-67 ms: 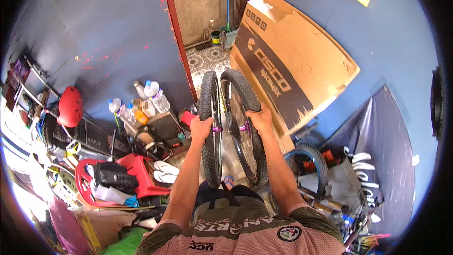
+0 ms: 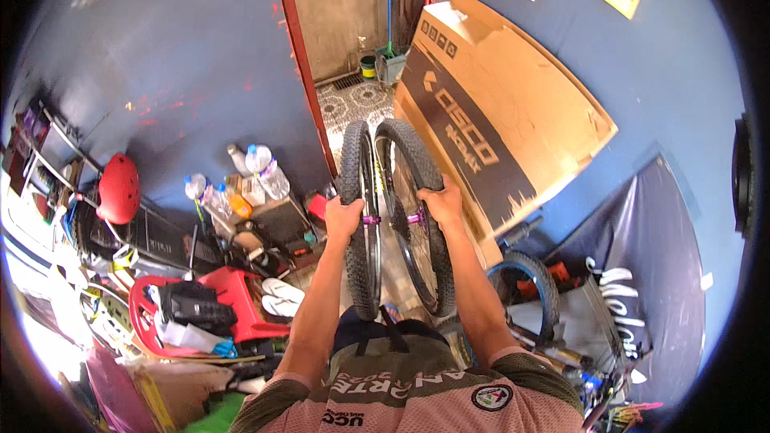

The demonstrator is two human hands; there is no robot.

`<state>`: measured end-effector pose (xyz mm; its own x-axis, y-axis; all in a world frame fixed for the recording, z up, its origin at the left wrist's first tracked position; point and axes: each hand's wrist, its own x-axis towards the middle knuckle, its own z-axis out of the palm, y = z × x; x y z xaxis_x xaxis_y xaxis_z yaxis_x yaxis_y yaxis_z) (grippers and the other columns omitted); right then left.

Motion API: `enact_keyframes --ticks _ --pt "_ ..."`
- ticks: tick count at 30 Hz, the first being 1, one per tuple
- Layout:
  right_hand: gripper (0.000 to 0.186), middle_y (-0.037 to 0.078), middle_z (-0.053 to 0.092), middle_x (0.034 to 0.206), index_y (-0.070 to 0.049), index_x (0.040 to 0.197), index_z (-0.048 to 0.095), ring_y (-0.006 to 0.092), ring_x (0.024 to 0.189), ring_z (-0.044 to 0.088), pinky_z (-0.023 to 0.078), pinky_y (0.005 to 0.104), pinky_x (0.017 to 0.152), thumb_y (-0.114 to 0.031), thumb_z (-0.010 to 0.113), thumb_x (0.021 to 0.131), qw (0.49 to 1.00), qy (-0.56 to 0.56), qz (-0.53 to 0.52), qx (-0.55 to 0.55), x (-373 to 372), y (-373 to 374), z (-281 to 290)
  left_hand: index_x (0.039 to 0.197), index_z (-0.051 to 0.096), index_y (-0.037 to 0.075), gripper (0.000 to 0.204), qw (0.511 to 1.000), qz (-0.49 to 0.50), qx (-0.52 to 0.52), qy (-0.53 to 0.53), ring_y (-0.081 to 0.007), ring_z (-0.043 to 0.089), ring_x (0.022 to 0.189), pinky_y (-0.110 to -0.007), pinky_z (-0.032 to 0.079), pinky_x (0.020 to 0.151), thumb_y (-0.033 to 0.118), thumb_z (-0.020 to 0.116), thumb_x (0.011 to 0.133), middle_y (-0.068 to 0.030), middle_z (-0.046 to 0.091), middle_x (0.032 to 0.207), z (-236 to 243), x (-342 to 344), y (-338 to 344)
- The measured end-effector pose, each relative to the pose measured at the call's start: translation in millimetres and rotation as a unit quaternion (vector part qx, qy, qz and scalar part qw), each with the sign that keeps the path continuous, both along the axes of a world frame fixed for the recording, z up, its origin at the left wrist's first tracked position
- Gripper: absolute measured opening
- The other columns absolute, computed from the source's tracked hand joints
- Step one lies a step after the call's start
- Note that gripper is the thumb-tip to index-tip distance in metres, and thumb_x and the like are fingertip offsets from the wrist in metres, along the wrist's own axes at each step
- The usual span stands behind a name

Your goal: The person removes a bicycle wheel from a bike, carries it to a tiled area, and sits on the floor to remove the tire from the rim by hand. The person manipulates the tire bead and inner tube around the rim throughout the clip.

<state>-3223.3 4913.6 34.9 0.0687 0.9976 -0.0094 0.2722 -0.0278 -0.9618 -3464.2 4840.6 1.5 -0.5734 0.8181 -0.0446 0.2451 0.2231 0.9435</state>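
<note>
Upright before my body are two bicycle wheels with black knobby tyres. My left hand (image 2: 344, 217) is closed on the tyre of the left wheel (image 2: 361, 273), which is seen nearly edge-on and has a purple hub (image 2: 371, 220). Gripping the outer side of the right wheel (image 2: 413, 147) is my right hand (image 2: 443, 203). That wheel is angled, showing its spokes, another purple hub (image 2: 416, 217) and a dark cassette (image 2: 399, 215). At their far tops the wheels come close together; their lower parts spread apart. The fingertips of both hands are partly hidden by the tyres.
A large cardboard box (image 2: 529, 112) leans along the right wall, with another bicycle wheel (image 2: 549, 289) below it. A red plastic chair (image 2: 249, 301) with a black bag stands left, near white slippers (image 2: 281, 298) and a small bottle-laden table (image 2: 285, 216). A doorway with patterned tiles (image 2: 345, 104) lies ahead.
The surroundings have shifted very slightly in the view, the box a little right and down. Both hands keep their grip on the wheels.
</note>
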Motion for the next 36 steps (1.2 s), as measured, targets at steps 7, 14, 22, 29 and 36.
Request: enact_keyframes --ticks 7,14,22,29,36 --pt "0.054 0.015 0.078 0.099 -0.005 0.119 0.074 0.0277 0.093 0.075 0.056 0.0386 0.087 -0.022 0.078 0.068 0.998 -0.045 -0.026 0.042 -82 191 46 0.093 0.073 -0.004 0.042 0.998 0.051 -0.025 -0.034 -0.0354 0.074 0.087 -0.045 0.055 0.084 0.033 0.073 0.073 -0.0224 0.076 0.089 17 -68 206" --pt "0.055 0.014 0.079 0.1 -0.009 0.121 0.073 0.0282 0.094 0.075 0.056 0.0399 0.088 -0.023 0.078 0.068 0.997 -0.034 -0.053 0.035 -173 404 40 0.096 0.074 -0.003 0.044 0.998 0.041 -0.043 -0.02 -0.0344 0.074 0.086 -0.045 0.056 0.083 0.034 0.073 0.073 -0.0212 0.076 0.09 21 -126 405" --pt "0.055 0.007 0.075 0.093 -0.002 0.122 0.07 0.0166 0.081 0.068 0.054 0.0323 0.079 -0.012 0.078 0.069 0.997 0.004 -0.078 0.019 -244 619 53 0.087 0.072 -0.004 0.044 0.996 0.069 -0.018 0.054 -0.0372 0.074 0.081 -0.048 0.057 0.079 0.037 0.075 0.071 -0.023 0.074 0.081 4 -216 615" --pt "0.059 0.011 0.077 0.102 0.0 0.128 0.068 0.0183 0.088 0.072 0.056 0.0327 0.084 -0.015 0.077 0.072 0.999 0.003 -0.014 0.041 -318 820 3 0.086 0.072 0.002 0.023 0.99 0.138 0.009 0.018 -0.0198 0.064 0.072 -0.04 0.053 0.07 0.021 0.075 0.073 -0.0043 0.069 0.079 -28 -294 813" --pt "0.071 0.021 0.077 0.109 -0.005 0.139 0.063 0.0331 0.1 0.075 0.056 0.0416 0.093 -0.026 0.075 0.072 0.997 -0.056 0.049 -0.006 -366 972 -6 0.091 0.072 -0.001 0.028 0.976 0.209 0.03 -0.06 -0.0195 0.065 0.075 -0.041 0.053 0.072 0.022 0.079 0.077 -0.0073 0.072 0.081 -31 -383 958"
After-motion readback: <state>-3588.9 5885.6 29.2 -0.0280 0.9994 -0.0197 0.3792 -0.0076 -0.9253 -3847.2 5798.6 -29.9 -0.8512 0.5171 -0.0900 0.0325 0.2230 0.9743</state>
